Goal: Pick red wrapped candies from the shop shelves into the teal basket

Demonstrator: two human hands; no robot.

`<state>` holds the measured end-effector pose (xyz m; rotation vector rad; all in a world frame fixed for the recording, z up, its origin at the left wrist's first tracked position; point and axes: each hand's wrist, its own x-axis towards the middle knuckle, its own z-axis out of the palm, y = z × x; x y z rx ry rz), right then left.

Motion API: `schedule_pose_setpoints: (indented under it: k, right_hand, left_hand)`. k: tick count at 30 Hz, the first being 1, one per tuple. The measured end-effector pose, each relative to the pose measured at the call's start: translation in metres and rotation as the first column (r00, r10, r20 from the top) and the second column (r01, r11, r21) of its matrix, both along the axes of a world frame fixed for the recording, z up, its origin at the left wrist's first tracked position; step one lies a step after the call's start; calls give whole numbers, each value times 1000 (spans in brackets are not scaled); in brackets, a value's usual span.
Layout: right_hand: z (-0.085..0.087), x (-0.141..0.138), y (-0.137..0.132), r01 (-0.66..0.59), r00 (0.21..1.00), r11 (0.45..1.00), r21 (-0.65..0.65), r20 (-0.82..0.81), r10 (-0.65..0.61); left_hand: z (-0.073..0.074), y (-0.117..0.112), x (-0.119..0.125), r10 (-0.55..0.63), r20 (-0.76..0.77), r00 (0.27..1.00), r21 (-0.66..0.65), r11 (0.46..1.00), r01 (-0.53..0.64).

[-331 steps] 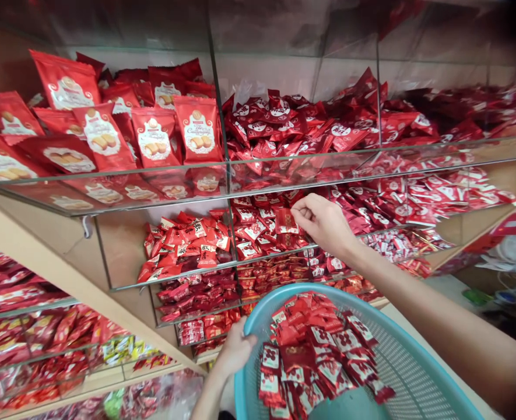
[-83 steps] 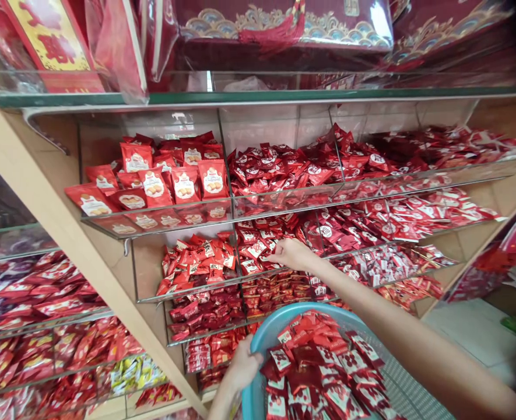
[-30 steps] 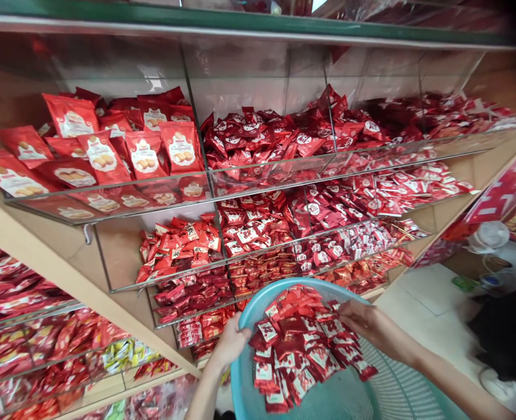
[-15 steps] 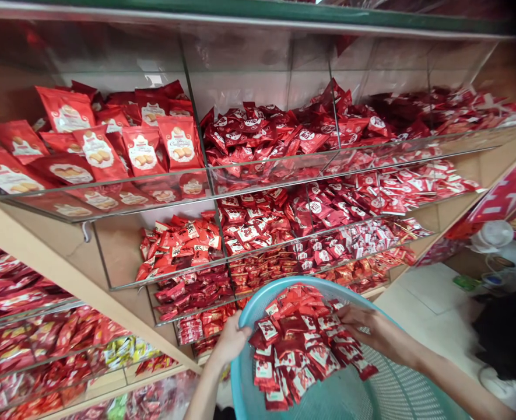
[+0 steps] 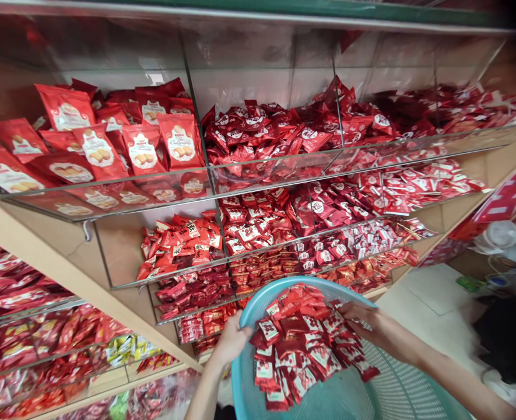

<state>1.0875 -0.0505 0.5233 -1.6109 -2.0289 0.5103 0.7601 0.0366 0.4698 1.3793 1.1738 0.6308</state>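
Observation:
A teal plastic basket [image 5: 371, 396] is held low in front of me, tilted toward the shelves. My left hand [image 5: 231, 341] grips its near-left rim, fingers wrapped over the edge. Inside lies a heap of small red snack packets [image 5: 299, 347]. My right hand [image 5: 369, 324] rests on the right side of that heap, fingers curled among the packets; whether it holds one is hidden. Directly ahead, a glass shelf compartment [image 5: 258, 224] holds similar red packets.
Tiered glass shelves [image 5: 109, 198] with dividers fill the view, stocked with red biscuit bags [image 5: 95, 146] at upper left and red candy packets elsewhere. A slanted wooden upright [image 5: 65, 274] separates another shelf bay at left. Floor and a white container [image 5: 498, 233] lie at right.
My right hand left the middle shelf compartment and came down into the basket, where it now rests on the packet heap. My left hand has kept its grip on the rim.

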Motion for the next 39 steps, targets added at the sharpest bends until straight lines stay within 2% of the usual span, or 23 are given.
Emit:
schedule_pose_setpoints:
  k: [3,10,17,25,29,31,33,36,39]
  right_hand:
    - [-3,4,1,-113,992,993,-34,46,114]
    - [-9,6,-2,-114,963,993,-29,242,118]
    - [-25,-10,2,-214,890,977,-12,410,200]
    - [-28,-16,8,-150,861,986,67,500,97]
    - [-24,-19,7,-146,854,984,103,515,73]
    - [-17,-21,9,-173,863,975,139,499,82]
    - [-1,-24,14,-198,873,964,178,479,91]
    - [39,-36,33,-228,890,941,250,446,98]
    - [87,-58,65,-272,913,879,391,394,107]
  left_hand:
    - [-3,0,-1,-6,4,1000,0,1000,6]
    - [-8,2,-2,-21,-31,999,22,1000,21]
    - [-15,3,-3,-18,-17,1000,25,1000,19]
    - [-1,0,-1,-3,-12,1000,29,1000,4]
    - [-3,0,-1,-13,13,1000,44,999,12]
    - [-7,0,-1,-14,4,1000,38,999,14]
    - [-8,0,-1,-7,-12,1000,23,1000,8]
    - [-7,-1,-1,11,-4,1000,17,1000,-11]
    - [-7,-2,-1,27,-2,1000,14,1000,-27]
